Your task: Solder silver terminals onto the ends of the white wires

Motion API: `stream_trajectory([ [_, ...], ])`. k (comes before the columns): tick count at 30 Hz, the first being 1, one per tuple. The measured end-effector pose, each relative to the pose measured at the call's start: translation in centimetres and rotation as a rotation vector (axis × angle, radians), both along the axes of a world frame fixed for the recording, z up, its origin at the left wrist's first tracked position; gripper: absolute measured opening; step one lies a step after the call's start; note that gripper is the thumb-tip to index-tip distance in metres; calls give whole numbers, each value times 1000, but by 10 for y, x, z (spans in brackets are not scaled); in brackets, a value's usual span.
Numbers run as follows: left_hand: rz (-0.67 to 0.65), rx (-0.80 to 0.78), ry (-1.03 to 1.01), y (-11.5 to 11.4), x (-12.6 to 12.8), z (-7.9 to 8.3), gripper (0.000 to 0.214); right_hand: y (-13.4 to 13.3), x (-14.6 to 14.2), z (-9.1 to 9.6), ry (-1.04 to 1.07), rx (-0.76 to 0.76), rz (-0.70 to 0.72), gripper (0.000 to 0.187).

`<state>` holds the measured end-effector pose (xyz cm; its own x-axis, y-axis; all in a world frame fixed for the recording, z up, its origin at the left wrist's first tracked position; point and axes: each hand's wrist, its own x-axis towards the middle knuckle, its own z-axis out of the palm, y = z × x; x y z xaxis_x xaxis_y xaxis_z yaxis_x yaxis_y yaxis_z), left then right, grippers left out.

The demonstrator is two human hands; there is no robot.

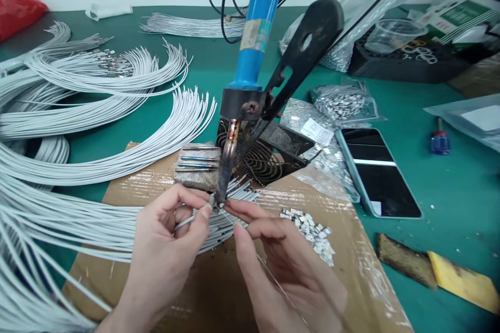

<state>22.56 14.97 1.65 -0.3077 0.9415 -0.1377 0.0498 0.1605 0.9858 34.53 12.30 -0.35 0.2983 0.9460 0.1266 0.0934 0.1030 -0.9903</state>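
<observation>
My left hand (167, 250) pinches a white wire (187, 220) between thumb and fingers and holds its end at the tip of a soldering iron (230, 161). The iron has a blue handle (260, 26) and is fixed tip-down in a black stand (308, 41). My right hand (281, 265) is closed in a pinch on a thin strand of solder wire (269, 270), its end at the same tip. Both hands rest over a taped cardboard sheet (219, 291).
Bundles of white wires (78, 114) cover the left of the green table. Small metal terminals (312, 229) lie in a heap on the cardboard, more in plastic bags (344, 104). A small fan (261, 161), a phone (377, 171), a screwdriver (440, 141) and a sponge (437, 270) lie to the right.
</observation>
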Motion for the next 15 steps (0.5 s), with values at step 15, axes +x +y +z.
stream_trajectory([
  [15, 2, 9, 12, -1, -1, 0, 11, 1, 3, -4, -59, 69, 33, 17],
])
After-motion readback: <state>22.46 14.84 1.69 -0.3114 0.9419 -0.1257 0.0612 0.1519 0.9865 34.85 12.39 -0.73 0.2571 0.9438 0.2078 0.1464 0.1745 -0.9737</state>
